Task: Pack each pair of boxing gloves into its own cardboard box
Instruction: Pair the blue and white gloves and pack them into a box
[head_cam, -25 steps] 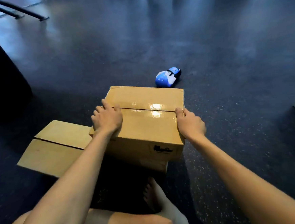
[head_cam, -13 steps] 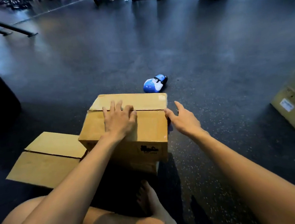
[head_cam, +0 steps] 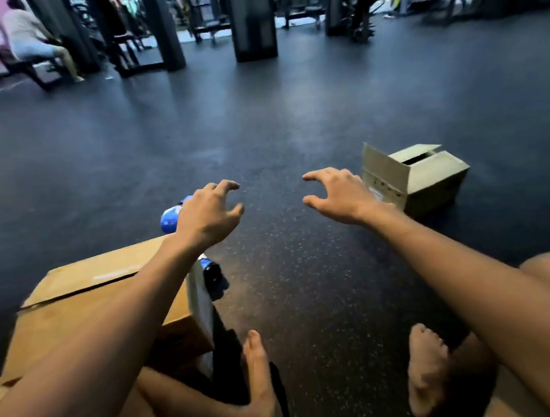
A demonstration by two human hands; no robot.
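A closed cardboard box (head_cam: 90, 308) sits at the lower left, under my left forearm. My left hand (head_cam: 210, 213) hovers in the air past its far corner, fingers spread and curled, holding nothing. A blue and white boxing glove (head_cam: 169, 218) lies on the floor just behind that hand, partly hidden by it. My right hand (head_cam: 335, 193) floats open over the floor, also holding nothing. A second cardboard box (head_cam: 426, 176) with its flaps partly open stands on the floor just right of my right hand.
My bare feet (head_cam: 259, 384) and knees lie at the bottom of the view. A dark blue-capped object (head_cam: 211, 272) lies by the closed box's right side. Gym machines (head_cam: 252, 19) and a seated person (head_cam: 37, 46) are far back across the dark rubber floor.
Both hands have left the closed box and lifted forward, open. The view has swung up and to the right, bringing the open-flapped box closer to my right hand.
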